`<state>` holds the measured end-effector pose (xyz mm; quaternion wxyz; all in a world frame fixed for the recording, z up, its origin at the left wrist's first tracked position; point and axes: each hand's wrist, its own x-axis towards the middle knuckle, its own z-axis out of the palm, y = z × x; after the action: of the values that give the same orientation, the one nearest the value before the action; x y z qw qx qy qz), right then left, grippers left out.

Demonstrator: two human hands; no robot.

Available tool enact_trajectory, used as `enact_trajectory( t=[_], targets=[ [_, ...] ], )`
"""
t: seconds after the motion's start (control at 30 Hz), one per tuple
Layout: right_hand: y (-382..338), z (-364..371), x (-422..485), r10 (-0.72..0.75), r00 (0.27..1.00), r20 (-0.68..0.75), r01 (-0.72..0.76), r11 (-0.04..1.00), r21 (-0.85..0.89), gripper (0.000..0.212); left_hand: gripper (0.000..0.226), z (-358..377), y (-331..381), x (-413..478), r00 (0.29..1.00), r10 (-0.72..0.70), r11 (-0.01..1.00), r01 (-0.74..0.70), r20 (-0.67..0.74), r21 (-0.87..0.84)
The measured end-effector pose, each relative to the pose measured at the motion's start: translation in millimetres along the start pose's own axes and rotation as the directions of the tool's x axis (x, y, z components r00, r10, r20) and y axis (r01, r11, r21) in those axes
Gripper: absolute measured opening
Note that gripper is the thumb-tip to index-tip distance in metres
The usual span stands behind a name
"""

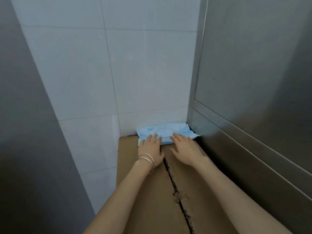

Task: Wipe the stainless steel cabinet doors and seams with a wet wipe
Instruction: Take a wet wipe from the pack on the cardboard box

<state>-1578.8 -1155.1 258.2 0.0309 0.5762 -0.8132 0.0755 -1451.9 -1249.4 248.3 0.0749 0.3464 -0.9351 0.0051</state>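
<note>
A light blue pack of wet wipes (166,132) lies flat at the far end of a cardboard box (146,196), against the tiled wall. My left hand (151,150), with thin bracelets at the wrist, rests palm down with its fingertips on the pack's near left edge. The fingertips of my right hand (184,150) reach the pack's near right part, fingers spread. Neither hand grips anything. The stainless steel cabinet (253,78) stands at the right, with a door panel and horizontal seams (236,125) along it.
White tiles (135,65) cover the wall straight ahead. A grey panel (28,132) fills the left side. A dark taped seam (175,186) runs down the middle of the box top. The box sits tight between tiles and cabinet.
</note>
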Motion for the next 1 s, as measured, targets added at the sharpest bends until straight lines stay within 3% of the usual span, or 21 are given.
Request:
enact_trajectory(
  t=[0.2, 0.53, 1.0],
  targets=[
    [11.8, 18.3, 26.6, 0.05, 0.991, 0.121, -0.059, 0.996, 0.072, 0.056, 0.063, 16.4, -10.5, 19.7, 0.995, -0.013, 0.999, 0.017, 0.097, -0.038],
    [-2.4, 5.1, -14.5, 0.044, 0.993, 0.11, -0.049, 0.998, 0.043, 0.042, 0.055, 2.0, -4.2, -20.3, 0.994, 0.052, 0.999, -0.051, 0.093, -0.013],
    [-48.3, -2.7, -180.2, -0.021, 0.998, -0.06, 0.024, 0.999, 0.046, 0.035, 0.061, -15.4, 36.2, -190.3, 0.997, 0.02, 0.999, -0.018, 0.079, -0.03]
  ],
)
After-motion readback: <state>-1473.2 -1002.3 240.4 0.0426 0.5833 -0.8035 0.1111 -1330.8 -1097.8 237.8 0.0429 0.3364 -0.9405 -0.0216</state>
